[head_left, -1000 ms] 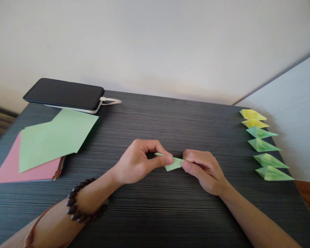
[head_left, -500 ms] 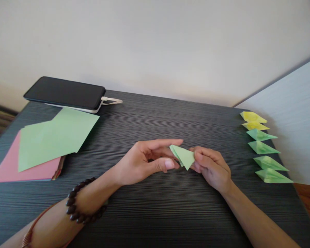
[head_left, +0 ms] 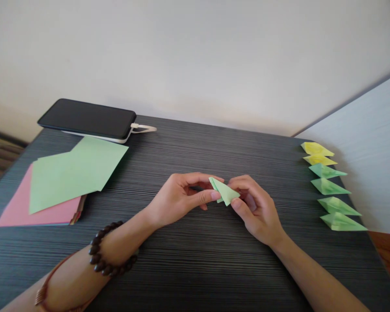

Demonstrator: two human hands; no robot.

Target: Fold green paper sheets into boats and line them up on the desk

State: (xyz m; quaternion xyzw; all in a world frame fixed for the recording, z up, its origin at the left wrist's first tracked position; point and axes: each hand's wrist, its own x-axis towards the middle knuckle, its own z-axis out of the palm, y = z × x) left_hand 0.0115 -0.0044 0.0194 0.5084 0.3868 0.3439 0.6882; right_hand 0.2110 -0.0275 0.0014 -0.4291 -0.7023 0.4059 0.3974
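Between my two hands, above the middle of the dark table, is a small piece of folded light green paper [head_left: 225,192] with layered edges on its left side. My left hand [head_left: 178,200] pinches its left part, thumb in front and fingers behind. At its right corner, my right hand [head_left: 258,211] holds it with the thumb below and the index finger above. The far side of the paper and some fingertips are hidden. A dark beaded bracelet [head_left: 99,249] circles my left wrist.
Green paper sheets [head_left: 68,175] lie on a pink sheet [head_left: 14,208] atop a stack at left. Behind them a black phone [head_left: 87,118] rests on a white device with a white cable [head_left: 146,128]. Several folded paper pieces, yellow [head_left: 318,149] and green [head_left: 339,222], line the table's right edge.
The folded paper has shifted slightly left and up. My left thumb has closed onto it, and my right hand has changed its grip, its thumb now lower at the corner.
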